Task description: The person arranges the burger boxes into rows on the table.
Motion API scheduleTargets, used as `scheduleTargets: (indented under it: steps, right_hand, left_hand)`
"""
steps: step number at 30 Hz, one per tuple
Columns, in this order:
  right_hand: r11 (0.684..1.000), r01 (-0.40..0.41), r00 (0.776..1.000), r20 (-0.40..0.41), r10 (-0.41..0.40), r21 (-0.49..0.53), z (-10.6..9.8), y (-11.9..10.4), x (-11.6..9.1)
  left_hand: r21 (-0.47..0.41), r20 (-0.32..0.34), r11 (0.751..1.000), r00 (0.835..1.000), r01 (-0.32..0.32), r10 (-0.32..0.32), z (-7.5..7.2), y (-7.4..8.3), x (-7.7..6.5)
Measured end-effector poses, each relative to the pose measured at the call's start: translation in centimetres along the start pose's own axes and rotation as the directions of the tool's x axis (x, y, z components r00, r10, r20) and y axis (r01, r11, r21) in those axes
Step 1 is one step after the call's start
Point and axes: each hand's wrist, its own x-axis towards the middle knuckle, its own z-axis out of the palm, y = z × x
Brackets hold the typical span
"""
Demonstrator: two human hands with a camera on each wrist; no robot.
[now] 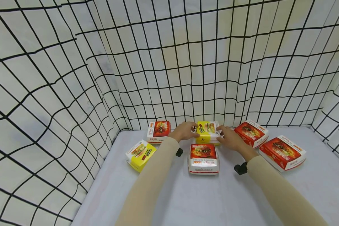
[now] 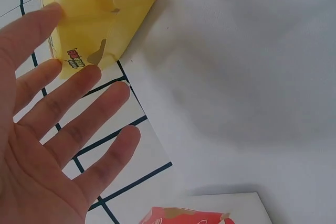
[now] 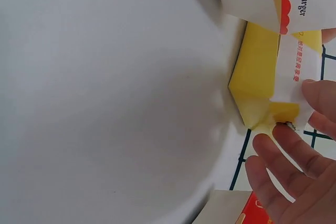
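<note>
Burger box [image 1: 207, 127], light and easy to dent

The white table [image 1: 203, 201] runs back to a netted wall [image 1: 169, 62]. The yellow and white burger box is at the far edge, close to that net. A red and white box [image 1: 204, 153] stands just in front of it.

The burger box looks like thin card, so it is probably light. It should be stiff enough to keep its shape, but a hard squeeze could push its sides in. The card looks a bit shiny — it may slip. The best hold seems to be low on the two ends, with a soft, even push from each hand.

Both arms stretch forward in pale sleeves [image 1: 149, 169]. The left hand [image 1: 183, 131] is at the left end of the box and the right hand [image 1: 231, 138] is at the right end. Their fingers are spread apart, not wrapped round it. The left thumb [image 2: 39, 24] seems to touch the yellow side, and the right thumb [image 3: 321, 94] the white part. How hard they press, I cannot tell — nor if the box is off the table.
</note>
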Motion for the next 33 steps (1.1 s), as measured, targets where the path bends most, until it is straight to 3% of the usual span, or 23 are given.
scheduleTargets:
  steps: [11,17,24,33]
  right_hand:
    - [0.999,0.019,1.0,0.016,-0.02,0.044,0.1,-0.1,-0.2]
    - [0.999,0.031,0.999,-0.018,-0.031,0.034,0.2,0.3,-0.3]
    - [0.999,0.017,0.998,-0.062,-0.014,0.043,-0.1,0.5,0.2]
    - [0.999,0.016,1.0,-0.02,-0.015,0.046,-0.7,0.0,1.1]
  left_hand:
    - [0.015,-0.036,1.0,0.999,0.004,-0.003,-0.3,0.0,-0.4]
    - [0.027,-0.065,0.999,0.998,-0.017,0.019,-0.3,-0.3,-0.2]
    - [0.006,-0.049,1.0,0.999,-0.01,0.01,-0.3,-0.3,-0.2]
    - [0.017,-0.021,1.0,1.0,-0.018,0.018,-0.3,0.7,-0.1]
